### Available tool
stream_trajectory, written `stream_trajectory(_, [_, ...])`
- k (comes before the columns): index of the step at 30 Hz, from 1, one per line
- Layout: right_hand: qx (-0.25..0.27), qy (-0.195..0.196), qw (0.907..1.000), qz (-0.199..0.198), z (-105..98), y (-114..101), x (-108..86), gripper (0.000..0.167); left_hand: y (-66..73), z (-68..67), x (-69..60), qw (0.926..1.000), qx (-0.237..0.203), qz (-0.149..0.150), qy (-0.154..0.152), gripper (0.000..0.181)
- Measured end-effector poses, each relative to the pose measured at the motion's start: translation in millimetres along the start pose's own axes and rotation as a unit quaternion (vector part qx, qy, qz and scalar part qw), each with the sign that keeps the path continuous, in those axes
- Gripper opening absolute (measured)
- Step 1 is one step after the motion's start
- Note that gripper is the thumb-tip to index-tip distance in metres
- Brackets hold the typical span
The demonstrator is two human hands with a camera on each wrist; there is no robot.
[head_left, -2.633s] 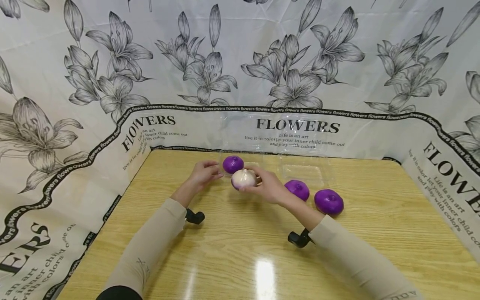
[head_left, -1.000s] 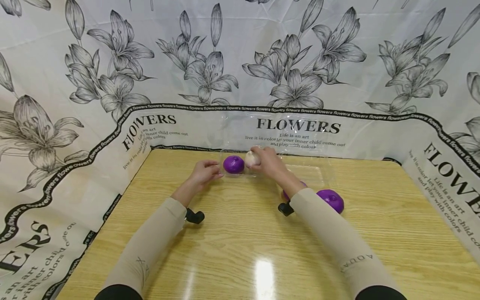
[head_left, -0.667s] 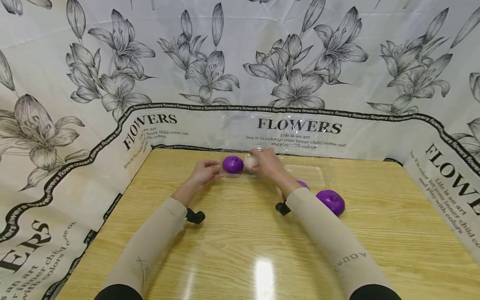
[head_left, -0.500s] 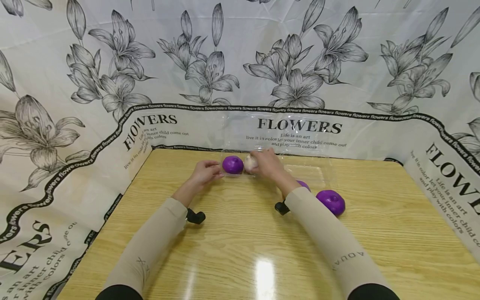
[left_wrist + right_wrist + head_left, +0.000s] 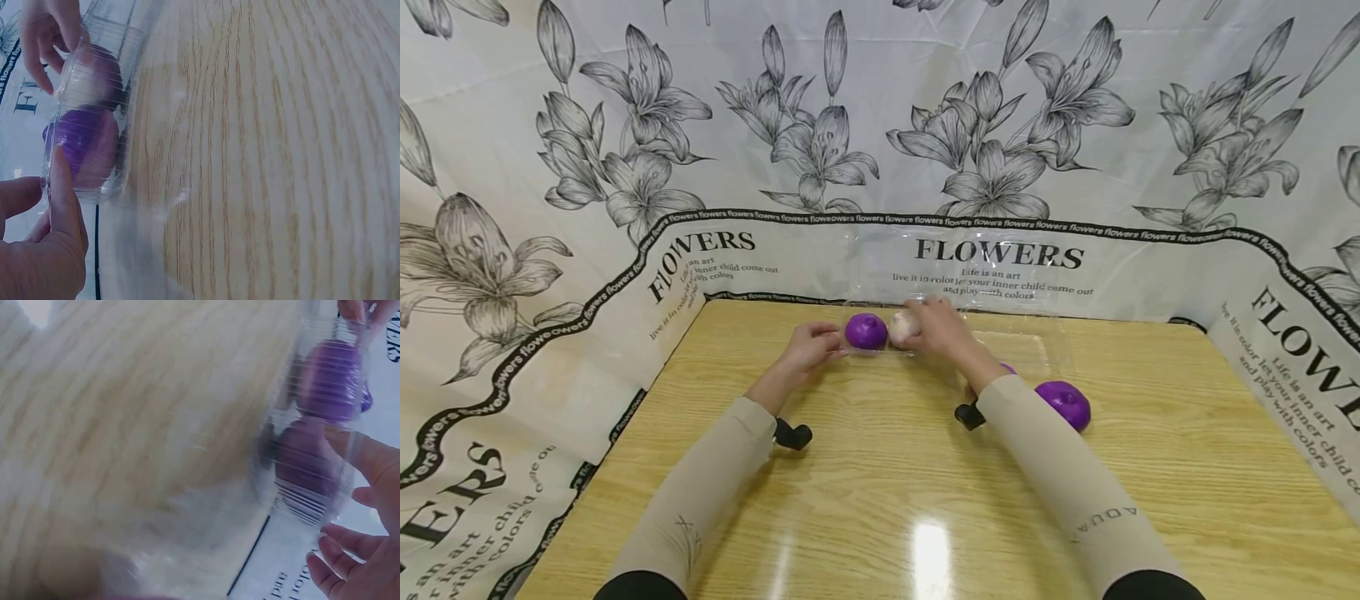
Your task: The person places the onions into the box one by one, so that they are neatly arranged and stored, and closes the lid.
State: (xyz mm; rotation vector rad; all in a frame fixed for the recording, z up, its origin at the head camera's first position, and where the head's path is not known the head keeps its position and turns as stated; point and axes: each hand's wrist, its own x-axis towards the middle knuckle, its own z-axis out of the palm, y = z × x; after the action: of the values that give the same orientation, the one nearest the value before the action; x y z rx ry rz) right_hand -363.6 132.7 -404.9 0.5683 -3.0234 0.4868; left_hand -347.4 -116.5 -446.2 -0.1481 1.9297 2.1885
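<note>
In the head view my left hand (image 5: pixel 808 350) is at the left end of a clear plastic clamshell box (image 5: pixel 100 195), its thumb and fingers pinching the box's edge. Inside, at the left, sits a purple turnip (image 5: pixel 866 332) with its knobbed top up. Beside it in the same box is a turnip with its white end up (image 5: pixel 903 330). My right hand (image 5: pixel 942 329) is over that white-ended turnip. In the right wrist view its fingers are spread apart, with the thumb near the turnip; whether they touch it is hard to tell.
Another clear box (image 5: pixel 1011 352) stands to the right, its transparent lid raised against the printed cloth (image 5: pixel 820 258). Near my right forearm a purple turnip (image 5: pixel 1063 404) lies on the wooden table (image 5: pixel 865 500). One more turnip (image 5: pixel 1008 368) is mostly hidden by that arm.
My right hand has carried the white-ended turnip from in front of the box into it, beside the purple one. Over the last half second it has barely moved. My left hand stays put.
</note>
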Motion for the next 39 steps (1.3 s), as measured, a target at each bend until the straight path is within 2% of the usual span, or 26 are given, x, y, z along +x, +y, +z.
stream_trajectory(7, [0.026, 0.012, 0.9993, 0.022, -27.1, 3.8, 2.9, 0.08, 1.3, -0.9, -1.1, 0.9999, 0.012, -0.003, -0.001, 0.043])
stream_trajectory(13, [0.103, 0.043, 0.993, 0.038, -46.6, 7.1, 16.8, 0.075, 1.7, -1.8, -2.7, 0.9998, 0.018, -0.002, 0.001, 0.042])
stream_trajectory(17, [0.154, 0.051, 0.9849, 0.061, -51.0, 10.6, 25.3, 0.079, 1.4, -1.1, -3.4, 0.9998, 0.018, -0.003, 0.0, 0.042])
stream_trajectory(23, [0.189, 0.031, 0.9762, 0.101, -48.7, 17.7, 35.2, 0.092, 2.1, 0.0, -3.6, 0.9998, 0.02, -0.004, 0.002, 0.042])
stream_trajectory(26, [0.215, 0.025, 0.9696, 0.115, -48.0, 19.5, 38.5, 0.093, 2.5, 0.5, -3.8, 0.9998, 0.019, -0.004, 0.0, 0.042])
stream_trajectory(34, [0.27, 0.047, 0.9517, 0.138, -49.8, 13.9, 39.2, 0.076, 2.2, 0.2, -4.6, 0.9995, 0.032, -0.006, 0.004, 0.042])
stream_trajectory(39, [0.282, 0.08, 0.9466, 0.133, -51.2, 13.2, 36.0, 0.062, 2.0, 0.0, -2.6, 0.9997, 0.025, -0.002, 0.006, 0.043])
